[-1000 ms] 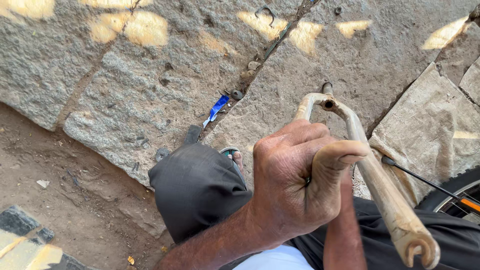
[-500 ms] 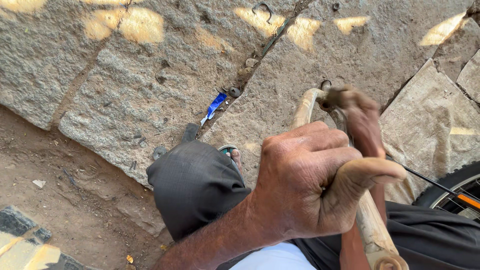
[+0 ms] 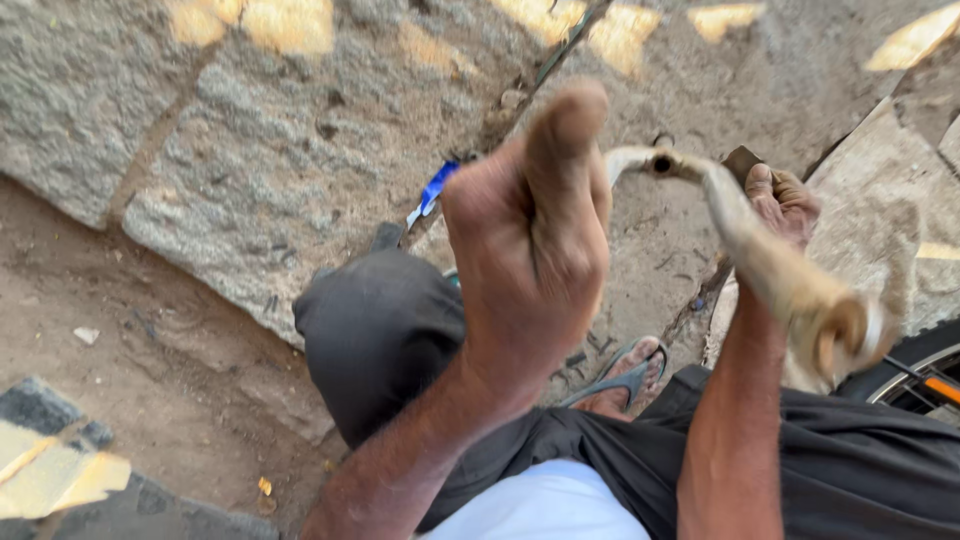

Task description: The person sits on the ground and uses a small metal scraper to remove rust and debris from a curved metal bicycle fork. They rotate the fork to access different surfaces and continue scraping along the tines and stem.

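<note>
Head view: the left hand [image 3: 530,250] is raised, fingers curled into a fist, thumb up; its grip closes on the near part of a bent, pale tube [image 3: 770,260]. The right hand [image 3: 780,205] grips the tube from behind, near its far bend. The tube runs from an open end above the stone slabs [image 3: 230,170] down to a ringed end beside a wheel [image 3: 915,375]. A sandal [image 3: 625,378] rests on the ground below.
</note>
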